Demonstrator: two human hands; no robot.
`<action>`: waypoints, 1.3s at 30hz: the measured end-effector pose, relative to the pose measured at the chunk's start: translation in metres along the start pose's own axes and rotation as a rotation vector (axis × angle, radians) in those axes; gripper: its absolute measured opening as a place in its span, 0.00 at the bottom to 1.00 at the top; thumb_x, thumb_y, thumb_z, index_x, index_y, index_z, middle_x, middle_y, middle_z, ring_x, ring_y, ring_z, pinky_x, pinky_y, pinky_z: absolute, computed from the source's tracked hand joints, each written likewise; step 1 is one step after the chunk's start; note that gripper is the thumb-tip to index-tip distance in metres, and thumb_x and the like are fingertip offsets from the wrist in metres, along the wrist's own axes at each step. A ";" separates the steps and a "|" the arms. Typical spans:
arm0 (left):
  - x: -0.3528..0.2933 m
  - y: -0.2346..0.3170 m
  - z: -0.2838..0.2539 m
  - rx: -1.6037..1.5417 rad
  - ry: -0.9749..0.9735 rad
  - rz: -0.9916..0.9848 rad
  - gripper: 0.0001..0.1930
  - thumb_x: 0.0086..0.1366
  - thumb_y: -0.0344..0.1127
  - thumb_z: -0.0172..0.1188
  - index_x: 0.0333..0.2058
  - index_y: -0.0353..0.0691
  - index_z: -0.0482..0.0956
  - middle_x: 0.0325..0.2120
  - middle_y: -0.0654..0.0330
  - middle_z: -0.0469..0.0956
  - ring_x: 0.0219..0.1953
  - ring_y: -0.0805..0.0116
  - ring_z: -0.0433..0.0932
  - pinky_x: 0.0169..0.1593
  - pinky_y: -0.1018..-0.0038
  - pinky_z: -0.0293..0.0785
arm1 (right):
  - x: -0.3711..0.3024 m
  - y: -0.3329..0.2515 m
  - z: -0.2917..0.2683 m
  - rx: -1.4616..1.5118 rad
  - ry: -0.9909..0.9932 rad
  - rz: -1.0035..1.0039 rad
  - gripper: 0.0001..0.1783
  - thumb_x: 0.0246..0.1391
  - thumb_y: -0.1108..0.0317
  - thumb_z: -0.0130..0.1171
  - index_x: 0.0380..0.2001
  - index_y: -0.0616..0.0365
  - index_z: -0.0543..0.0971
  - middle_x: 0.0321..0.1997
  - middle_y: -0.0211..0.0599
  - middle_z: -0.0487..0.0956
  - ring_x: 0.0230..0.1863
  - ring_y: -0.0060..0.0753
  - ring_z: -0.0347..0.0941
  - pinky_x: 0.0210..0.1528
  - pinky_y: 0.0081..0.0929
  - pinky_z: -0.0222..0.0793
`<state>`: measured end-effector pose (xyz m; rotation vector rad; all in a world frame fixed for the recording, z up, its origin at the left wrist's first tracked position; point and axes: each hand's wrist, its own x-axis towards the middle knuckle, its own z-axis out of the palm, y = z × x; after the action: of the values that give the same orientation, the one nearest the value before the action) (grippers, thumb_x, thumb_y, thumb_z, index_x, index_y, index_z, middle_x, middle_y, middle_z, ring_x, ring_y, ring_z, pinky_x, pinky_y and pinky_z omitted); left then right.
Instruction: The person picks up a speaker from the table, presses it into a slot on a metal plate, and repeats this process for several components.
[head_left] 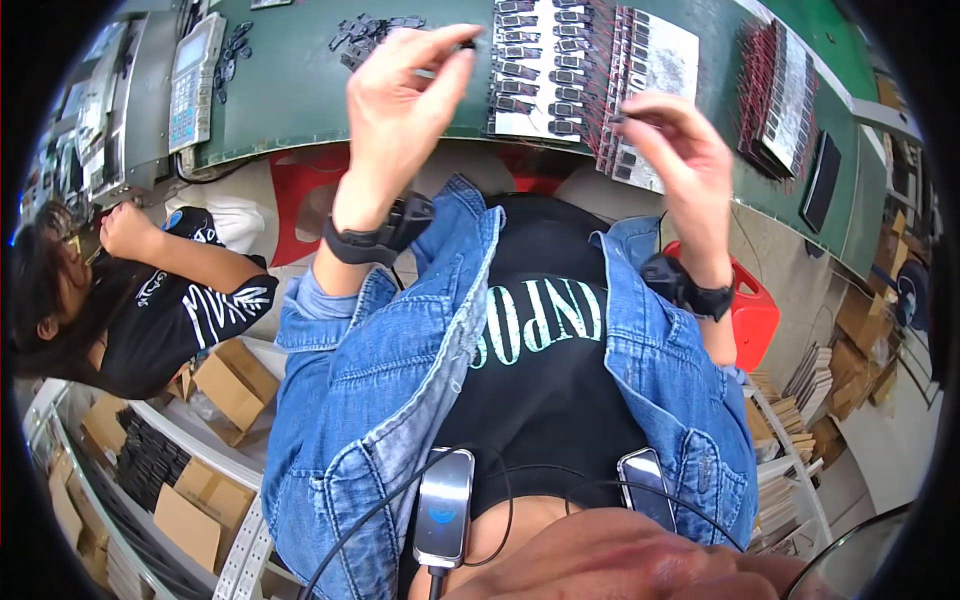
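Note:
My left hand (395,110) is raised over the near part of the green table, with thumb and forefinger pinching a small black part (467,45). Over the table's near edge, my right hand (685,150) has its fingertips closed on something small and dark (619,117), too little of which shows to name. Between the hands lies a white board (541,70) with rows of small black rectangular parts. Thin red and dark wires run from them toward a second board (675,55), right beside it. Loose black parts (365,38) lie in a pile beyond my left hand.
A grey keypad device (192,85) stands at the table's left end, near more black parts (230,60). Rightward are a stack of wired boards (785,100) and a dark flat panel (822,180). A red stool (755,315) is below; another person (150,290) sits left.

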<state>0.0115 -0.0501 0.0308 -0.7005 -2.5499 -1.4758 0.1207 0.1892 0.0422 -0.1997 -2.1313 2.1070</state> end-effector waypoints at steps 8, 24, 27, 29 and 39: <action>-0.016 0.019 0.039 -0.849 -0.124 -0.449 0.13 0.68 0.27 0.57 0.49 0.30 0.80 0.40 0.53 0.82 0.38 0.69 0.84 0.43 0.77 0.82 | 0.021 0.023 0.044 0.093 -0.019 -0.005 0.10 0.60 0.78 0.59 0.45 0.63 0.79 0.43 0.32 0.81 0.44 0.20 0.77 0.48 0.17 0.73; -0.019 0.007 0.057 -0.906 -0.279 -0.595 0.13 0.72 0.30 0.52 0.51 0.30 0.76 0.42 0.49 0.81 0.45 0.62 0.83 0.46 0.74 0.82 | 0.036 0.046 0.021 -0.117 -0.115 -0.077 0.09 0.60 0.75 0.60 0.43 0.63 0.80 0.41 0.30 0.81 0.42 0.19 0.77 0.46 0.17 0.75; -0.020 0.012 0.055 -0.826 -0.306 -0.555 0.13 0.72 0.31 0.51 0.51 0.31 0.75 0.42 0.50 0.81 0.45 0.62 0.83 0.45 0.74 0.82 | 0.036 0.046 0.020 0.065 -0.195 0.054 0.08 0.60 0.74 0.60 0.43 0.64 0.79 0.40 0.30 0.80 0.42 0.19 0.77 0.45 0.18 0.75; -0.018 0.015 0.053 -0.854 -0.299 -0.560 0.12 0.72 0.29 0.51 0.50 0.28 0.73 0.40 0.49 0.81 0.43 0.61 0.84 0.44 0.74 0.83 | 0.036 0.040 0.019 0.014 -0.179 0.094 0.08 0.61 0.74 0.59 0.43 0.65 0.78 0.40 0.31 0.80 0.42 0.19 0.77 0.46 0.18 0.75; -0.021 0.010 0.056 -0.832 -0.296 -0.584 0.09 0.72 0.31 0.51 0.45 0.32 0.74 0.40 0.50 0.82 0.43 0.63 0.84 0.44 0.74 0.82 | 0.034 0.038 0.024 -0.237 -0.139 0.088 0.10 0.63 0.72 0.57 0.44 0.66 0.76 0.40 0.34 0.81 0.42 0.20 0.78 0.46 0.19 0.76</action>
<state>0.0422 -0.0057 0.0028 -0.2201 -2.3719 -2.8893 0.0823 0.1730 0.0041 -0.1790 -2.4966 1.9611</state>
